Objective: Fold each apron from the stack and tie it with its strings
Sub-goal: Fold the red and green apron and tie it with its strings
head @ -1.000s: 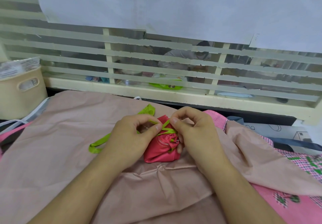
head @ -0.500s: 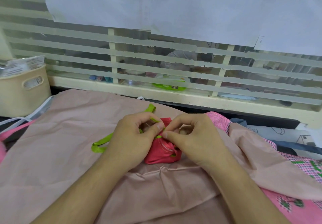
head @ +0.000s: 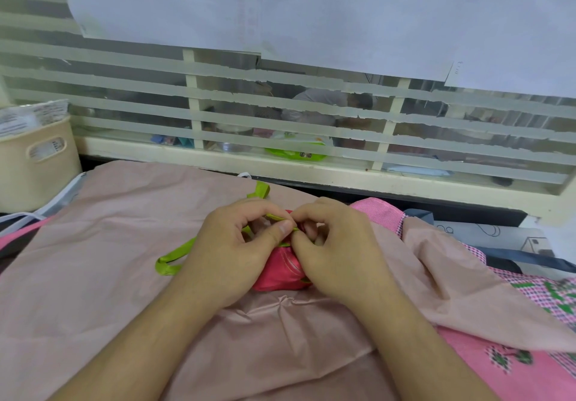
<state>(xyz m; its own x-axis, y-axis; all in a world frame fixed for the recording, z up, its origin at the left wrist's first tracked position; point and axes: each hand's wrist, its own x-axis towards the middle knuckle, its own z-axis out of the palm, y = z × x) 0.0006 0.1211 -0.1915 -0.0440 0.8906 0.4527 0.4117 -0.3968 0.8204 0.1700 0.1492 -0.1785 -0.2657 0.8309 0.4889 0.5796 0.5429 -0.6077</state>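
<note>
A small red folded apron bundle (head: 280, 272) lies on a pale pink apron (head: 109, 244) spread over the table. Green strings (head: 173, 260) run from the bundle out to the left and behind it. My left hand (head: 230, 251) pinches a green string between thumb and forefinger on top of the bundle. My right hand (head: 336, 247) meets it there, its fingertips curled onto the same string at the knot. Most of the bundle is hidden under both hands.
A beige basket (head: 34, 163) with papers stands at the far left. More pink patterned aprons (head: 530, 369) lie at the right, with a grey bag (head: 498, 238) behind. A striped glass partition (head: 280, 120) rises just beyond the table edge.
My hands have closed together over the bundle; the right hand has slid left to meet the left thumb at the green string. The camera has shifted slightly.
</note>
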